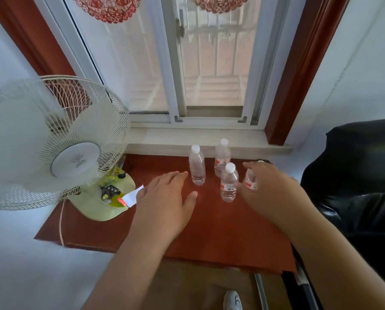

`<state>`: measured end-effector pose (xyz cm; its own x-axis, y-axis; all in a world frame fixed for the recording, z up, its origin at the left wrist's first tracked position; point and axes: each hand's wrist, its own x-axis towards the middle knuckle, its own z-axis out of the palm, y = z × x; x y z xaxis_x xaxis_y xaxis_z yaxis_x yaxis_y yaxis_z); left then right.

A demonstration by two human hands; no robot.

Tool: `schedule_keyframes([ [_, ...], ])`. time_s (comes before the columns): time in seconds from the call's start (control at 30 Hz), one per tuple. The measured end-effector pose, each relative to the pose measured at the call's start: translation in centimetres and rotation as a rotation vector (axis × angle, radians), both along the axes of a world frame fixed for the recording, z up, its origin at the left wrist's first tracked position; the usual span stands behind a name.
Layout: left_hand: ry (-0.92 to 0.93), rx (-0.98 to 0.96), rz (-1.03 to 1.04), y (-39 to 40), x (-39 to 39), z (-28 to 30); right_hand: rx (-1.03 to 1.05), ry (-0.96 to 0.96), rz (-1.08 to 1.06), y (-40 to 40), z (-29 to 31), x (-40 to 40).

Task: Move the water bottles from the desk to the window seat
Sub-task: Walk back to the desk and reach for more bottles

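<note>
Several small clear water bottles with white caps stand on the red-brown desk (209, 231). One bottle (196, 165) is at the left, one (222, 157) at the back and one (229, 183) in front. A fourth bottle (250, 181) with a red label is mostly hidden behind my right hand (269, 189), whose fingers curl around it. My left hand (167, 198) hovers flat and open just left of the left bottle, holding nothing. The pale stone window seat (187, 139) runs behind the desk, under the window.
A white table fan (59, 142) with a pale green base (106, 198) stands on the desk's left side. A black leather chair (354, 175) is at the right. A sliding window (209, 63) with a red-brown frame rises behind the seat.
</note>
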<state>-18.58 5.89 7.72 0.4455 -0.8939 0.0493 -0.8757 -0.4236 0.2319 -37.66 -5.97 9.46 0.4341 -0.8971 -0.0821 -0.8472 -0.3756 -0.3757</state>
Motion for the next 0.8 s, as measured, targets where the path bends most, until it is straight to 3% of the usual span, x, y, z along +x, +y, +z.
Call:
schedule_keyframes([
  [0.37, 0.069, -0.015, -0.028, -8.2, -1.0, -3.0, 0.044, 0.066, 0.068, -10.7, -2.8, 0.2],
  [0.8, 0.146, 0.022, -0.161, -13.8, 1.3, -7.9, 0.186, 0.026, -0.080, -15.5, -10.7, 0.7],
])
